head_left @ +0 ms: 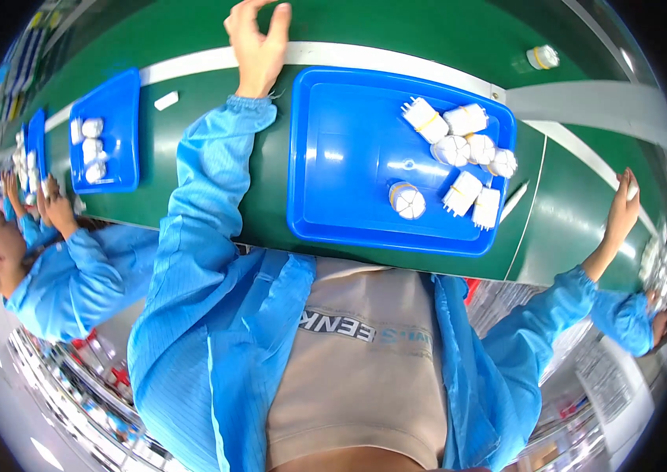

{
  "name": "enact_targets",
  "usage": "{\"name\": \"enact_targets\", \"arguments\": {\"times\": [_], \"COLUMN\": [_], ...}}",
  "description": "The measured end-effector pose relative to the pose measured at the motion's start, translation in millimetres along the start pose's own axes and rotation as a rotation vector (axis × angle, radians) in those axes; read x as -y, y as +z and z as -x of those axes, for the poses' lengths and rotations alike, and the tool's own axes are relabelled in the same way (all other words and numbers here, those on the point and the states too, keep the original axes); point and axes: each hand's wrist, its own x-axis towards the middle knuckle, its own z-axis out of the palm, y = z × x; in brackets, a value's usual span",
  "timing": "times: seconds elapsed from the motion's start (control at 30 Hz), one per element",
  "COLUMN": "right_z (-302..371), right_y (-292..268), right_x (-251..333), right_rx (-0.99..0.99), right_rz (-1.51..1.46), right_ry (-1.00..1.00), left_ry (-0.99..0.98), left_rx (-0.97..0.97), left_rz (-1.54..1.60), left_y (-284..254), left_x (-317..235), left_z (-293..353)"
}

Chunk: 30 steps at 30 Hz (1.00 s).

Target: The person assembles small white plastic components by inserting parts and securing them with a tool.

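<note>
My left hand (259,49) reaches over the far green surface, beyond the white strip; its thumb stands apart from the bent fingers and nothing shows between them. Out at the far right, my right hand (623,206) is closed, with a small whitish piece (633,191) at the fingertips whose kind I cannot make out. Between my arms lies a blue tray (349,189). Several white bundles (466,119) of parts with thin prongs sit in its right half, some with a yellow band. One banded bundle (408,201) stands apart near the tray's front.
Another banded bundle (543,57) rests on the far green surface (428,23). A grey curved bar (585,98) crosses at right. Left are a small white block (167,101) and a second blue tray (125,157) with bundles. Co-workers in blue sit left (66,275) and right (624,318).
</note>
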Motion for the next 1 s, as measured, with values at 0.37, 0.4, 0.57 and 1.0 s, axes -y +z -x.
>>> {"name": "enact_targets", "arguments": {"times": [0.37,0.4,0.57,1.0], "right_z": [250,253,242,251], "right_y": [-47,-44,-11,30], "right_x": [228,242,276,285], "right_rx": [-0.169,-0.163,0.115,0.346], "right_rz": [-1.412,-1.408,-1.677,-1.554], "right_ry": [0.259,0.270,0.128,0.082], "left_ry": [0.335,0.365,0.221,0.272], "left_rx": [1.263,1.262,1.336,1.239], "left_rz": [0.345,0.334,0.483,0.531], "left_y": [-26,-23,2,7], "left_x": [-144,-147,-135,-126], "left_z": [38,53,99,122]}}
